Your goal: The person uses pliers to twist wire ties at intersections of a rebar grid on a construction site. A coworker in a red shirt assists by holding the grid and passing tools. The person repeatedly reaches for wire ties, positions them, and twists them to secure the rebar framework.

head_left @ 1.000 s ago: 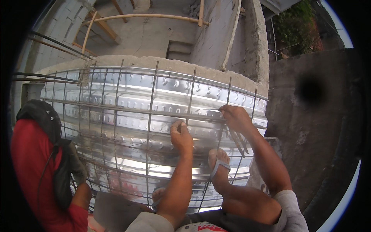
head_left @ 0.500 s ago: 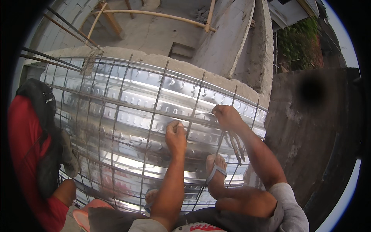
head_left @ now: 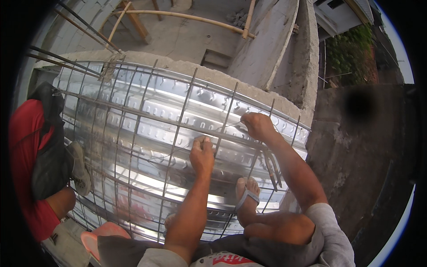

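Observation:
A thin tie wire (head_left: 232, 125) runs at a crossing of the rebar mesh (head_left: 180, 123), between my two hands. My left hand (head_left: 202, 155) is closed in a pinch on the wire just below the crossing, and a loose length of wire trails off to its left. Beyond the bar and to the right, my right hand (head_left: 258, 126) pinches the other end. Two handles of what look like pincers (head_left: 272, 170) hang below my right wrist; their head is hidden, so I cannot tell how they are held.
Under the mesh lies shiny ribbed metal decking (head_left: 153, 120), bordered by a rough concrete edge (head_left: 178, 66). My sandalled foot (head_left: 247, 196) stands on it. At left crouches another person in red (head_left: 33, 151). An orange hard hat or bowl-like thing (head_left: 106, 231) is near my knee. Bamboo poles (head_left: 191, 18) cross beyond.
My right hand has shifted slightly left, still pinching the wire. My left hand stays at the crossing. The view has turned a little, and the other person's leg and shoe have moved slightly.

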### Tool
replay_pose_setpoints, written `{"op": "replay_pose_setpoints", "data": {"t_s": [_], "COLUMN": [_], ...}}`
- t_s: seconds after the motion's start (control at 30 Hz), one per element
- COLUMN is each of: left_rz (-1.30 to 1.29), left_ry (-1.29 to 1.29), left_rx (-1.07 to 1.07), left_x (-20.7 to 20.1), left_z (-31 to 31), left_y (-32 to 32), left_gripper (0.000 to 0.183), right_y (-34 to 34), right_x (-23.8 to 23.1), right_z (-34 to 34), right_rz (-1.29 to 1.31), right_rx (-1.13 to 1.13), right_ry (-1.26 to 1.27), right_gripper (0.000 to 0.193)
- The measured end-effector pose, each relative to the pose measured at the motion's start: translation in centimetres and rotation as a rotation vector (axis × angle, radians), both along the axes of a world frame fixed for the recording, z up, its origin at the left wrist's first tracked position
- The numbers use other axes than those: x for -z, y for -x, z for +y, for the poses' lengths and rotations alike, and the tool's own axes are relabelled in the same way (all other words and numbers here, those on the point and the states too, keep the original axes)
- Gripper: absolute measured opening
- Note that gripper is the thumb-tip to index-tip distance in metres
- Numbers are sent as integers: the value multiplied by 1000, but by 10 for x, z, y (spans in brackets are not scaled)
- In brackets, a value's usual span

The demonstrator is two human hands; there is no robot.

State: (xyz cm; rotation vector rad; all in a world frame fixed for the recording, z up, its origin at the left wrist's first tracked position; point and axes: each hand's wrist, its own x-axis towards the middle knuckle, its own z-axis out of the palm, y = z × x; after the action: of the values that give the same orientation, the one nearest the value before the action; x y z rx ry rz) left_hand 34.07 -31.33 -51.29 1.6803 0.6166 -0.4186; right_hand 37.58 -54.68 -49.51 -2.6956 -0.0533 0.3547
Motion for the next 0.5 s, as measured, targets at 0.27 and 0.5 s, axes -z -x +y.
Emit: {"op": "replay_pose_setpoints", "data": {"t_s": [0.27,0.5], "left_rz": [-31,-100], "left_ry": [87,-74], "left_rx": [28,73], "left_x": [16,21], "left_z": [7,7], "left_y": [0,3], "left_gripper": [22,21], "right_y": [-2,12], "right_x": [0,7], "right_z": [6,10], "right_rz": [-151,-219], "right_rx": [-54,35], "right_ry": [112,113], "right_gripper": [11,23]}}
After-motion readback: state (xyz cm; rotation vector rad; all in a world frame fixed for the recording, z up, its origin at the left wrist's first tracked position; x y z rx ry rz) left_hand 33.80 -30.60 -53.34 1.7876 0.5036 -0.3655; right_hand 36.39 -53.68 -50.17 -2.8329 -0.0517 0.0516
